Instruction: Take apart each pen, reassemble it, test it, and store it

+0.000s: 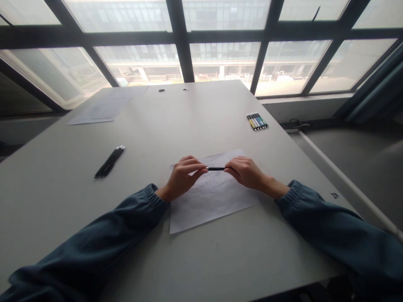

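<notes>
Sheets: pale papers (97, 110) lying flat on the table (56, 209), toward its far left edge
Black pens: a bundle (109, 162) set aslant, left of the hands
Left hand (184, 174): grip pinching the left end of a slim black pen (215, 168)
Marked paper (201, 216): on the table, beneath both hands
Slim black pen: level above the paper, between the hands
Right hand (244, 172): grip pinching its right end
Coloured pens (257, 121): side by side near the right edge

Matt paper sheet (214, 206), smooth tabletop (182, 126), cloth sleeves (126, 226)
</notes>
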`<state>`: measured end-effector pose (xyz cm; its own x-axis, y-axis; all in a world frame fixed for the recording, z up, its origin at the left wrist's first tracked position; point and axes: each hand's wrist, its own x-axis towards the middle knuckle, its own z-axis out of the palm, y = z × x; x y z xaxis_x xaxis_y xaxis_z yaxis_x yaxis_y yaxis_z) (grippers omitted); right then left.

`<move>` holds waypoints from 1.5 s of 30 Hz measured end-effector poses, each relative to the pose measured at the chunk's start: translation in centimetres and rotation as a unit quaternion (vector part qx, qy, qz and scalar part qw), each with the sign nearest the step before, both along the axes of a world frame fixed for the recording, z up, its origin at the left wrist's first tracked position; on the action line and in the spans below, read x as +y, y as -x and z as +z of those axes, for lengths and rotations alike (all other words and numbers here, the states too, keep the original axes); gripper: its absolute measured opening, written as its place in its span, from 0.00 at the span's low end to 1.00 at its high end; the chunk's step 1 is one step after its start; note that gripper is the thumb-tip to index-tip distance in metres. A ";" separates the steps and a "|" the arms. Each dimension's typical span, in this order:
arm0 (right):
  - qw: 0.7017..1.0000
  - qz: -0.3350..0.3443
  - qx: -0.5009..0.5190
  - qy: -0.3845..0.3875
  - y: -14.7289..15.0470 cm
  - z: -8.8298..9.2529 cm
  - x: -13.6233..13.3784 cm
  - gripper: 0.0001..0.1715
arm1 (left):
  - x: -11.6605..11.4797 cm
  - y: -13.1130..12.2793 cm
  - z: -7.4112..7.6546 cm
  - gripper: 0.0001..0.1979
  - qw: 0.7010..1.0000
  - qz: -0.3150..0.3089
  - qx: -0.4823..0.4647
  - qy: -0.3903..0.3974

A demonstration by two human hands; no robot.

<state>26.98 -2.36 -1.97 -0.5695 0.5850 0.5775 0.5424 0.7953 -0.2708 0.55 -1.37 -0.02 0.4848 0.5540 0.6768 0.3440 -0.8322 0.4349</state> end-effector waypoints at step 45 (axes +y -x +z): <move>0.588 0.105 0.604 0.528 -2.2 1.7 2.1 0.33 | 0.8 1.1 -1.8 0.16 0.979 -0.033 0.187 0.081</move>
<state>29.18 -0.29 -0.30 -0.2413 0.9704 0.0127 -0.6321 -0.1473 -0.7608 -0.50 -0.60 -1.78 0.7196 0.5987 0.3517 0.4522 -0.7885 0.4169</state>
